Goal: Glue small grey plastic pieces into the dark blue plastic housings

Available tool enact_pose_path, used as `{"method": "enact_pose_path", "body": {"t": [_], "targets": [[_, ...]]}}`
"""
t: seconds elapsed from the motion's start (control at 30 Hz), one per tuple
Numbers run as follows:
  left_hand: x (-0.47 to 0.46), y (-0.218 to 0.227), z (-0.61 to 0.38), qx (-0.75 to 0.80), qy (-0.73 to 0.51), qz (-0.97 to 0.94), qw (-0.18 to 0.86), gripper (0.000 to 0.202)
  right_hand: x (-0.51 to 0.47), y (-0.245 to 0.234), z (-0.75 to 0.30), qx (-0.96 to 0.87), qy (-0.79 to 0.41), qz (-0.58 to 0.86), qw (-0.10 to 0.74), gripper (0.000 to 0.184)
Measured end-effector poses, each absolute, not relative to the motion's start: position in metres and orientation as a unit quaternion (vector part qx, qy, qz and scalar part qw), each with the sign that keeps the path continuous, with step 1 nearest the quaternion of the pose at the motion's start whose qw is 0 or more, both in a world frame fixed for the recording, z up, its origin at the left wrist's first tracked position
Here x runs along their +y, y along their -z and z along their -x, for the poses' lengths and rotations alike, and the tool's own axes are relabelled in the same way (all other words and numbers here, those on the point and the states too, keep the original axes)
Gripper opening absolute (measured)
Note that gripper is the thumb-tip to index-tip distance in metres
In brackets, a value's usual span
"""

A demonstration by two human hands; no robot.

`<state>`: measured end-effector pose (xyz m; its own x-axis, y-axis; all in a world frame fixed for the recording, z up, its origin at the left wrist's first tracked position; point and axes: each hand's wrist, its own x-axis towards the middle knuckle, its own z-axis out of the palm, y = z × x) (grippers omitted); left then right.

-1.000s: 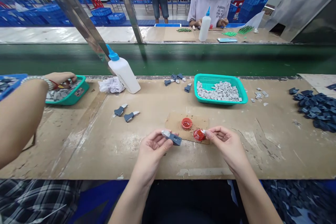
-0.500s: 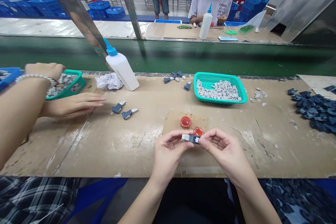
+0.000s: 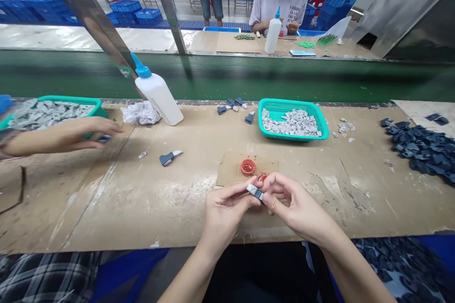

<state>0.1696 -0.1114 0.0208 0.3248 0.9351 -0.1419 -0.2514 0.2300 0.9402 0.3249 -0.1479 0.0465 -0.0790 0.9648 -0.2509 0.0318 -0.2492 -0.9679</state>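
Note:
My left hand (image 3: pixel 225 210) and my right hand (image 3: pixel 296 206) pinch a small dark-blue and light-grey plastic piece (image 3: pixel 254 192) between thumbs and fingers, one at each end. It is held tilted above the table's front part. Just beyond it sits a red cap (image 3: pixel 248 167) with glossy red contents, on a cardboard scrap (image 3: pixel 227 170). A second red cap (image 3: pixel 262 178) is partly hidden behind my fingers. A similar two-tone piece (image 3: pixel 170 157) lies to the left. Further back stands a green basket (image 3: pixel 293 136) of light-grey parts.
At left, a co-worker's hand (image 3: pixel 81 131) holds a dark piece beside another green basket (image 3: pixel 97 110). A white bottle (image 3: pixel 159 99) leans near crumpled tissue (image 3: pixel 141 112). Dark-blue parts (image 3: pixel 421 149) are heaped at right. A green belt (image 3: pixel 220 80) runs behind the table.
The piece between my hands has turned so its right end points lower. The co-worker's one arm has left the view; one of two pieces at left is gone from the table.

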Motion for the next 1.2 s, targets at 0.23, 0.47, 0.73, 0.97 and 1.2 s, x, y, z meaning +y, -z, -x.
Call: {"method": "enact_pose_path", "body": {"t": [0.23,0.47,0.73,0.97,1.2], "targets": [[-0.083,-0.024,-0.164,0.354,-0.412,-0.455,0.705,0.053,-0.11,-0.056,-0.312,-0.461,-0.557,0.537,0.434,0.031],[-0.042,-0.02,-0.12,0.415,-0.462,-0.42,0.661,0.049,0.0,-0.049,-0.421,-0.595,-0.082,0.778,0.183,0.023],[0.009,-0.018,-0.044,0.56,-0.471,-0.527,0.432,0.037,0.051,-0.007,-0.453,-0.539,-0.055,0.837,0.074,0.012],[0.06,-0.029,-0.024,0.623,-0.096,-0.774,0.067,0.03,0.035,-0.024,-0.45,-0.569,-0.055,0.809,0.14,0.012],[0.101,-0.034,-0.109,0.517,-0.107,-0.849,0.04,0.043,-0.041,-0.038,-0.429,-0.568,-0.151,0.742,0.321,0.021]]}}
